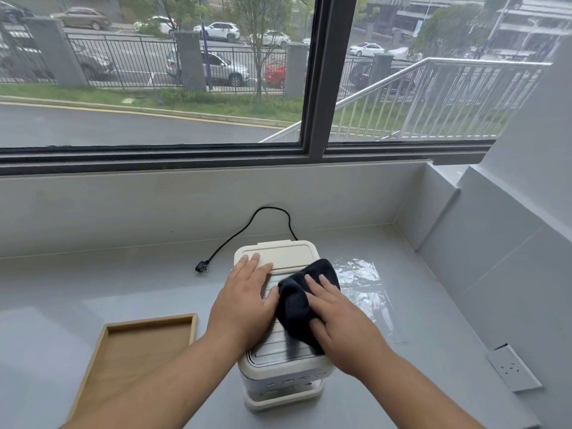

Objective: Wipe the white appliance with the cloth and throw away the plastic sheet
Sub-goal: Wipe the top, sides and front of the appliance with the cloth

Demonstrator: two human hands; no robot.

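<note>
The white appliance (280, 254) stands on the grey counter (123, 283) in front of me, its ribbed top facing up. My left hand (244, 300) lies flat on the left half of that top, fingers apart. My right hand (339, 320) presses a dark navy cloth (294, 305) onto the right half of the top. A crumpled clear plastic sheet (360, 280) lies flat on the counter just right of the appliance, partly behind my right hand.
A black power cord with its plug (201, 267) loops behind the appliance toward the back wall. A shallow wooden tray (145, 320) sits at the front left. A wall socket (512, 371) is at the right. A window spans the back.
</note>
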